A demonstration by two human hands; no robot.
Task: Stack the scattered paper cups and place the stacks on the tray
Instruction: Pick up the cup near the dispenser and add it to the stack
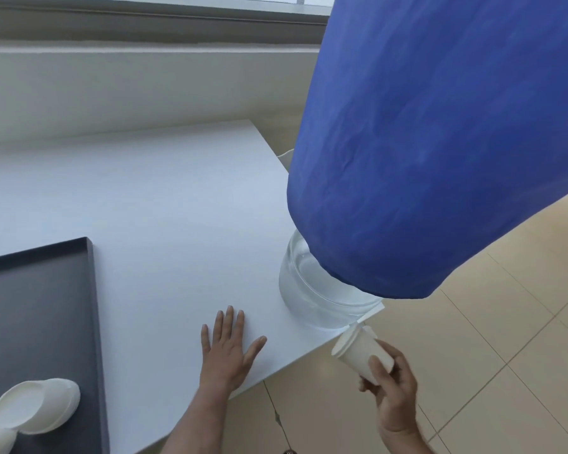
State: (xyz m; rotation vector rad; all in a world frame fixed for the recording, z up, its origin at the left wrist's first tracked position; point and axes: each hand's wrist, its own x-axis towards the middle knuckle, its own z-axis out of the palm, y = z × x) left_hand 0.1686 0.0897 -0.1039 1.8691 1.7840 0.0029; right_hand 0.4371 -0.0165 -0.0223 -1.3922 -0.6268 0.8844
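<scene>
Blue fabric [440, 142] hangs closest to the lens and fills the upper right of the view; it covers the top of a clear round container [312, 290] that stands on the white table [161, 198] at its right-hand corner.

Take the table as your reference. Your left hand [228, 348] lies palm down on the table top near its front edge, to the left of the clear container. Its fingers are spread and released; they grasp nothing.

Your right hand [392, 385] is off the table, just past the front right corner and above the tiled floor [489, 371]. Its fingers are closed around a white paper cup [359, 350], gripping it near the base. The cup is tilted, with its open rim pointing up and to the left toward the table corner. More than one rim edge shows at the mouth, so it may be several cups nested together; you cannot tell how many.

A dark tray [40, 283] rests on the left part of the table, well apart from the held cup. More white paper cups [40, 404] lie on their sides in the tray's near portion, at the lower left of the view, with the open mouth of one facing the camera.

Beyond the table's far edge runs a pale wall ledge [145, 83].
</scene>
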